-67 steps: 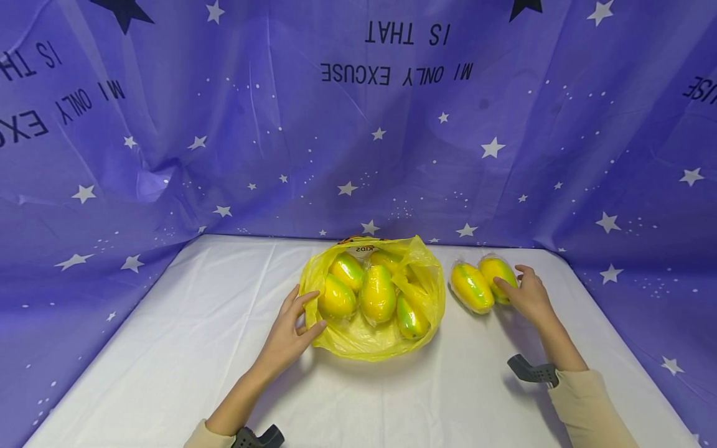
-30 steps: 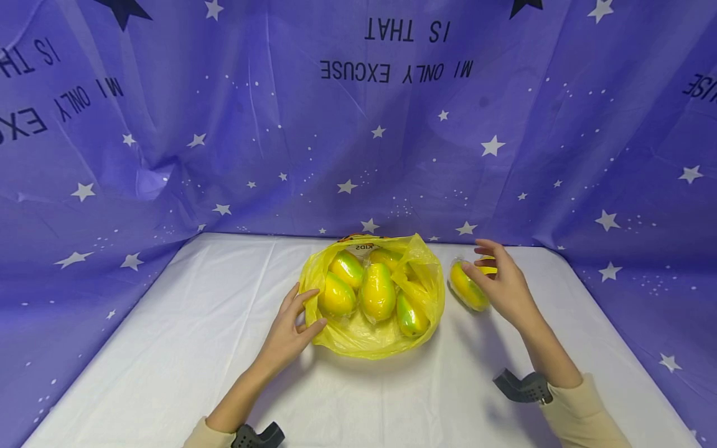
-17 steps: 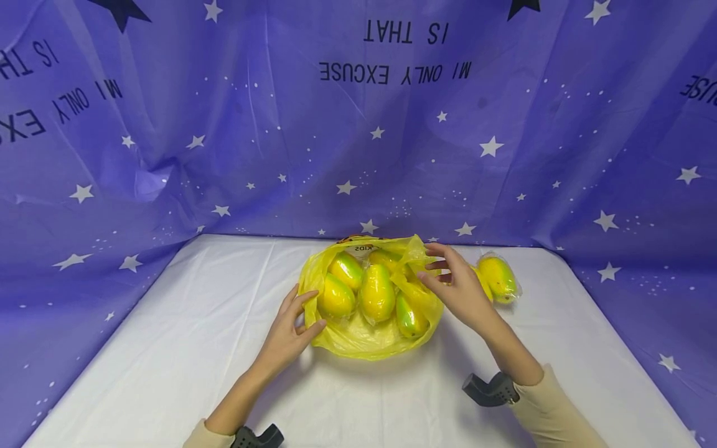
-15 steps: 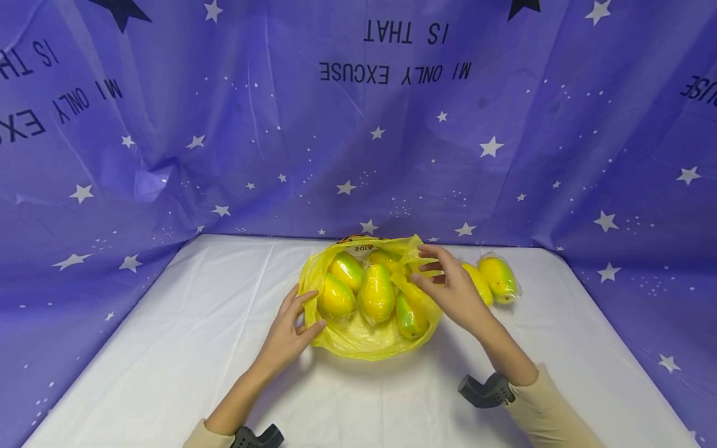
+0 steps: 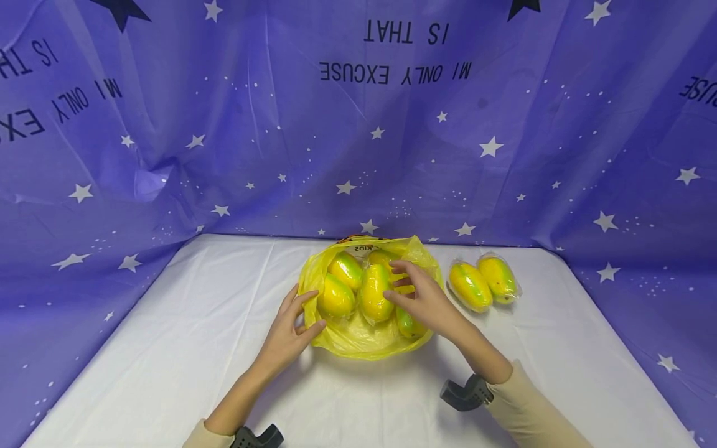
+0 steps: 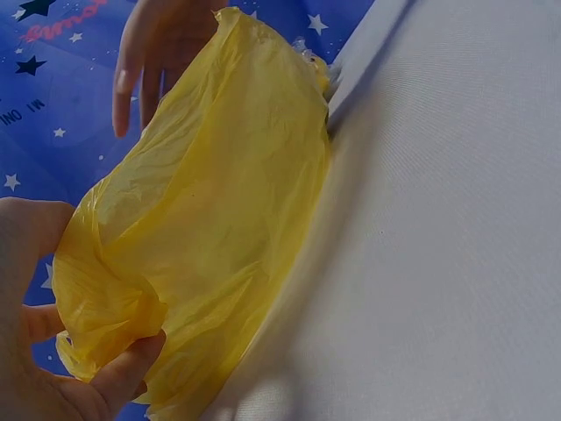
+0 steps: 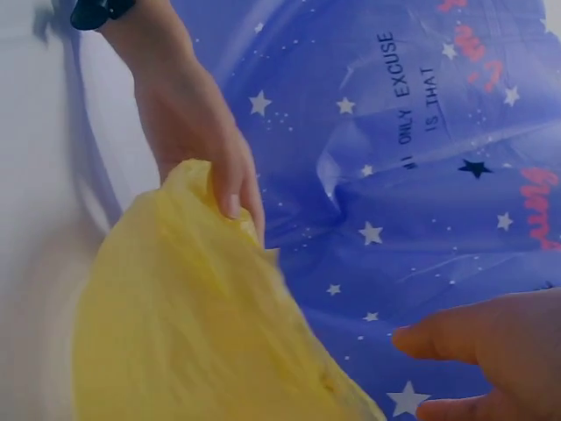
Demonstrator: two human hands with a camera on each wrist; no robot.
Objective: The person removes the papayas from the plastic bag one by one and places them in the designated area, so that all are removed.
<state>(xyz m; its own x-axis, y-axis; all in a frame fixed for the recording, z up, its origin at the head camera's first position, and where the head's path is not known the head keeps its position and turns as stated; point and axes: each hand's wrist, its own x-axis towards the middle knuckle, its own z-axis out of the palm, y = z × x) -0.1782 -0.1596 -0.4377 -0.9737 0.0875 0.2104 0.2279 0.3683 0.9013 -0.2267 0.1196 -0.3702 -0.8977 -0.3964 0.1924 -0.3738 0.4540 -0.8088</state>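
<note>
A yellow plastic bag (image 5: 366,350) stands with its mouth spread wide at the middle of the table. Inside lie several yellow-green mangoes, each in clear wrap, one mango (image 5: 376,297) in the centre. My left hand (image 5: 284,331) holds the bag's left rim; the left wrist view has thumb and fingers on the bag's film (image 6: 206,189). Over the right part of the opening hovers my right hand (image 5: 428,305), fingers apart and holding nothing, partly covering the mangoes beneath. In the right wrist view this right hand (image 7: 504,351) is spread, apart from the film.
Right of the bag, two wrapped mangoes lie side by side on the table, a nearer mango (image 5: 470,287) and a farther mango (image 5: 498,279). A white cloth (image 5: 235,298) covers the table. Purple star-printed curtain (image 5: 302,155) closes off the back and sides.
My right hand has left the two mangoes on the table and moved left, over the bag's opening. The left hand has stayed on the rim.
</note>
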